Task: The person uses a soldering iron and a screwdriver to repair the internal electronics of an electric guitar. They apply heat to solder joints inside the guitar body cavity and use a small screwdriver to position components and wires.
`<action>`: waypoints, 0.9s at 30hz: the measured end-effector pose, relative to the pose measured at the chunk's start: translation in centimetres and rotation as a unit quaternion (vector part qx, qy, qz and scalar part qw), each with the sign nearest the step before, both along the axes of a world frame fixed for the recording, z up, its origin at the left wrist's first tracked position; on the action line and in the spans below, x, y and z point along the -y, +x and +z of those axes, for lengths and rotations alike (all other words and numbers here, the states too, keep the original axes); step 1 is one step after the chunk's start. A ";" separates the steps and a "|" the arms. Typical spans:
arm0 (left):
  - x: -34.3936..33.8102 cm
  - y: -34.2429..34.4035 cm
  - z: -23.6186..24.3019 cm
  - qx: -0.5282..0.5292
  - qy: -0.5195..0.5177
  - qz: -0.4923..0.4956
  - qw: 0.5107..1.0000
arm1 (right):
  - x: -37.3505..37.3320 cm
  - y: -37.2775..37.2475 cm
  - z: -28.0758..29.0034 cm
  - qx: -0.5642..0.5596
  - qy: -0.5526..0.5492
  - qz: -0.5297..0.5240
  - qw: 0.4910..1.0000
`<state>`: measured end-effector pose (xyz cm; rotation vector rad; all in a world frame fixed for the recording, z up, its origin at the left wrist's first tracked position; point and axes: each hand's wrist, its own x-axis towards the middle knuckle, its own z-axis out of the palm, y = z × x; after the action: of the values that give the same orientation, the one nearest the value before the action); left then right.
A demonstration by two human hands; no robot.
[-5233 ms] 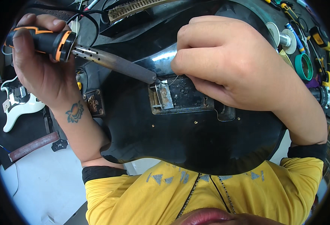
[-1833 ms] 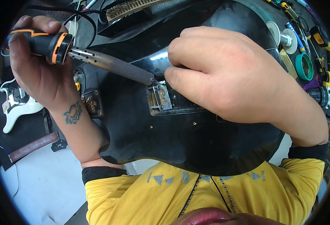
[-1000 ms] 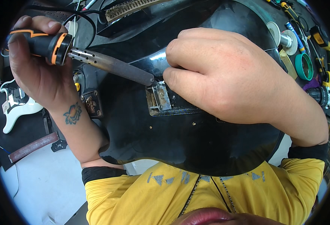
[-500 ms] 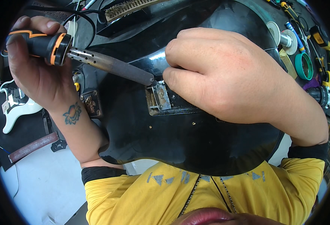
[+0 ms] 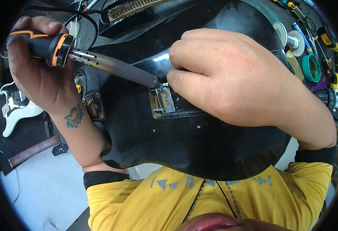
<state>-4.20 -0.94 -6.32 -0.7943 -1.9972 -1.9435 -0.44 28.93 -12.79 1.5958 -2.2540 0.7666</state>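
A black guitar body lies in front of me, with a rectangular cavity cut into it. Inside the cavity's left end sits a small metal plate. My left hand is closed round the black and orange handle of a soldering iron. The iron slants down to the right, its front end at the cavity's upper left corner, by the top of the plate. Curled over the cavity's right part, my right hand has its fingertips close to the iron's end; whatever they pinch is hidden beneath the hand.
At the right lie a spool of solder wire, a green tape roll and several yellow and black tools. A bristle brush rests at the far side. On the left are a small white guitar-shaped piece and a curved reddish strip.
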 end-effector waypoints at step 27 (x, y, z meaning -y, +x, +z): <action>1.8 -0.9 0.0 0.075 0.186 -0.023 0.979 | -1.5 -3.0 1.1 -0.021 -0.135 -0.037 0.990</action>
<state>-5.06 -2.72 -6.31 -0.6170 -1.6209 -2.3678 -3.46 30.39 -11.73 1.3823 -2.0653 0.9619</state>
